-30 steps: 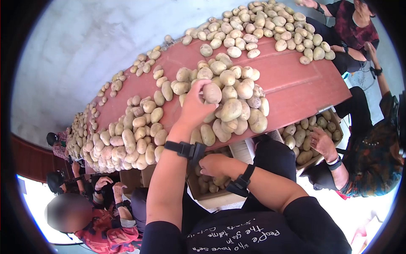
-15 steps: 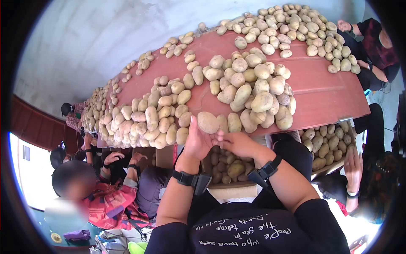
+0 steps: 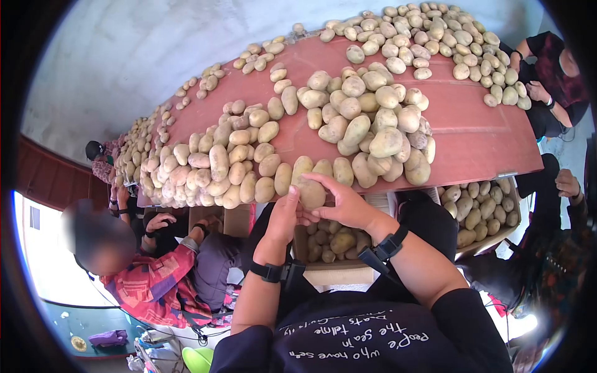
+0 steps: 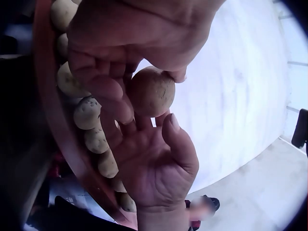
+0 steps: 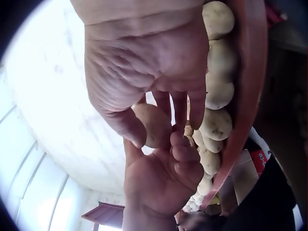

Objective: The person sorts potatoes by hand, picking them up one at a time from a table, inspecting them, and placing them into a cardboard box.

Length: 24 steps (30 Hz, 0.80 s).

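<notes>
- Heaped along a long reddish-brown wooden tabletop (image 3: 472,133) lay piles of pale, dusty potatoes, with a grey wall behind it.
- Just off the tabletop's near edge, one round tan potato (image 3: 310,193) sat between both hands.
- The right hand (image 3: 345,202) curled its fingers and thumb over the potato; the left hand (image 3: 284,214) cupped it from below, fingers fairly straight.
- Directly beneath the tabletop's near edge stood an open cardboard box (image 3: 333,273) partly filled with potatoes.
- My judgement: the shared hold looked loose, so the potato could slip and fall outside the box.
- Potatoes lining the tabletop's rim could be nudged off by a wrist.
</notes>
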{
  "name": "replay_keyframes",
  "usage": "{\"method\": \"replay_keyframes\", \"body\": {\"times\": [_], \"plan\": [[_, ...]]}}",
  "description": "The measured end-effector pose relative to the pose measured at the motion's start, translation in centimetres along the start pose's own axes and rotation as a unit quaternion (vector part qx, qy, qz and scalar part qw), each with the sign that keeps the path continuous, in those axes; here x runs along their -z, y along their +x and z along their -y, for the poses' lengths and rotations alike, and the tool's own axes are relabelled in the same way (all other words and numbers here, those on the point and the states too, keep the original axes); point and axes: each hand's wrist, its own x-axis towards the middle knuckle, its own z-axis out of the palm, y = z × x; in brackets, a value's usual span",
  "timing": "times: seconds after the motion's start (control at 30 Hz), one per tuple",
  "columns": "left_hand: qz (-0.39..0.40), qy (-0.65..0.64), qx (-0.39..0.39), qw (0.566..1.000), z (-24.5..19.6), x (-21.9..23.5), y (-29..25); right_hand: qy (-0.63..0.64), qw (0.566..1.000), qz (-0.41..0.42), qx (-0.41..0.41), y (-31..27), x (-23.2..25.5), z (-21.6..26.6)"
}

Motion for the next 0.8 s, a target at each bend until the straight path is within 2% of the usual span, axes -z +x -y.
{"method": "replay_keyframes", "body": {"times": [0.13, 0.23, 0.33, 0.37, 0.4, 0.47, 0.5, 0.6, 0.67, 0.73, 0.77, 0.8], "plan": [[0.077, -0.042, -0.059, 0.994, 0.0, 1.1, 0.3, 0.108, 0.994, 0.001, -0.010, 0.1, 0.7, 0.6], [0.113, -0.147, -0.029, 0.982, -0.7, 0.5, -0.1, 0.145, 0.989, 0.008, -0.022, 0.0, 0.7, 0.7], [0.208, -0.292, -0.026, 0.933, -0.3, -0.4, -0.2, 0.127, 0.991, 0.034, -0.020, -0.1, 0.6, 1.3], [0.204, -0.349, 0.005, 0.915, 0.2, -0.6, -0.1, -0.068, 0.996, 0.032, 0.056, 0.1, 1.3, 0.4], [0.263, -0.368, -0.016, 0.892, 1.4, -0.2, 0.7, 0.037, 0.999, 0.035, -0.004, -0.2, 1.3, 0.7], [0.207, -0.329, -0.031, 0.921, 0.3, -1.7, -0.4, 0.164, 0.986, -0.012, -0.003, -0.2, 1.3, 0.9], [0.213, -0.315, -0.014, 0.925, 2.1, -1.1, 0.4, 0.163, 0.987, -0.008, 0.004, -0.2, 1.8, 1.0], [0.204, -0.255, 0.070, 0.943, 5.9, -1.1, 1.0, 0.162, 0.987, 0.014, 0.004, -0.3, 2.9, 1.3], [0.171, -0.207, 0.152, 0.951, 8.6, -1.3, 1.3, 0.159, 0.986, 0.047, -0.025, -0.4, 3.3, 1.4], [0.129, -0.139, 0.227, 0.955, 11.4, -1.6, 1.4, 0.161, 0.985, 0.046, -0.030, -0.5, 3.1, 1.3], [0.109, -0.094, 0.249, 0.958, 12.8, -2.0, 1.6, 0.161, 0.985, 0.046, -0.033, -0.5, 3.1, 1.3], [0.122, -0.071, 0.259, 0.956, 14.2, -1.9, 2.0, 0.165, 0.985, 0.038, -0.036, -0.5, 3.0, 1.4]]}}
